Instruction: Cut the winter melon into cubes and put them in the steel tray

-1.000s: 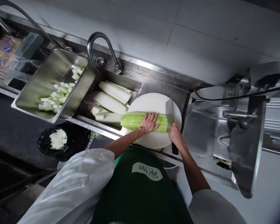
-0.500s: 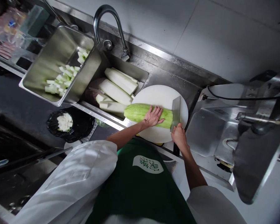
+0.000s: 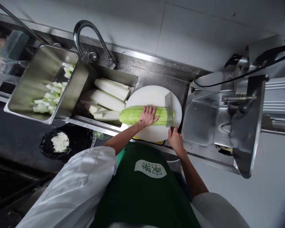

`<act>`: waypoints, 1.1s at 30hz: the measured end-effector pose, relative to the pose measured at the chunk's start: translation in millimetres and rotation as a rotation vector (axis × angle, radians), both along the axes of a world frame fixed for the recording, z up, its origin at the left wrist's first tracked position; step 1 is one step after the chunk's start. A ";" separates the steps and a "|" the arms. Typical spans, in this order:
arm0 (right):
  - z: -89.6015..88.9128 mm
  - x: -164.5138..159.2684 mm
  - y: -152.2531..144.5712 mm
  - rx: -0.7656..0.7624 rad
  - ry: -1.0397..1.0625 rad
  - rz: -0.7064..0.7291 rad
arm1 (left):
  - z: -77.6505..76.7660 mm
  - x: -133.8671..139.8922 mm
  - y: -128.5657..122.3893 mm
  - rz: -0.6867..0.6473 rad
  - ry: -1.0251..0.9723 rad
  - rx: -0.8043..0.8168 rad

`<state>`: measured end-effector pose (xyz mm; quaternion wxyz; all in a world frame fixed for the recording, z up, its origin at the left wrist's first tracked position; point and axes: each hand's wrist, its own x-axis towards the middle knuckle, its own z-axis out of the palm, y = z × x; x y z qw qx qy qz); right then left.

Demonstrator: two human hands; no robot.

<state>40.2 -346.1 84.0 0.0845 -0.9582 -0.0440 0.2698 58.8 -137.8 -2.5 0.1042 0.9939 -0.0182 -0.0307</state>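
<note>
A long pale-green peeled gourd (image 3: 130,115) lies across the round white cutting board (image 3: 147,95), its tapered end to the left. My left hand (image 3: 148,116) rests on top of it, fingers spread and lying flat. At the gourd's right end, my right hand (image 3: 175,139) is closed round the dark handle of a cleaver (image 3: 168,107). The broad blade is at the cut end, and a little green shows just beyond it. Left of the board, several long whitish gourd pieces (image 3: 108,98) lie in the sink (image 3: 130,76).
A deep metal pan (image 3: 26,91) with gourd chunks (image 3: 49,98) stands at left. Below it, a black-lined bin (image 3: 78,139) holds white scraps (image 3: 60,142). A curved faucet (image 3: 92,28) rises behind the sink. Right of the board stands a metal slicing machine (image 3: 201,123) with a black cable (image 3: 232,82).
The camera view has shifted, so the surroundings appear farther left. The cleaver stays at the gourd's right end, with a bit of green now visible beyond the blade. My left hand still rests on the gourd.
</note>
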 end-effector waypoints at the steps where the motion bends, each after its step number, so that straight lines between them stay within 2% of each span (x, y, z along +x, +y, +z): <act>1: 1.0 -4.1 -1.2 -0.029 0.012 -0.009 | -0.1 0.0 0.1 0.000 -0.001 -0.005; 7: -6.2 0.5 6.2 -0.076 0.006 0.038 | -0.5 0.4 1.3 0.021 0.005 -0.058; 12: -22.1 0.8 12.8 -0.087 -0.032 0.004 | 0.0 0.1 0.7 0.010 0.003 -0.004; 16: -25.1 -1.4 11.8 -0.057 -0.045 0.001 | 3.8 -2.0 1.7 0.003 -0.005 0.005; 19: -22.9 -1.8 11.7 -0.038 -0.050 -0.013 | 13.6 -2.3 4.1 0.007 0.028 0.011; 23: -20.9 -3.5 14.0 -0.008 -0.032 -0.027 | 41.3 13.6 -8.4 0.043 0.053 -0.009; 25: -21.1 -4.3 14.9 0.021 -0.030 -0.042 | 56.7 31.7 -28.9 -0.069 0.015 -0.042; 27: -22.3 -4.7 14.9 0.036 -0.032 -0.063 | 68.0 54.1 -55.9 -0.288 0.032 -0.046; 30: -25.1 -4.7 13.0 0.042 -0.013 -0.072 | 73.9 87.5 -91.4 -0.537 0.286 0.057; 33: -27.5 -4.1 10.4 0.071 -0.003 -0.059 | 72.1 112.3 -105.5 -0.589 0.547 0.187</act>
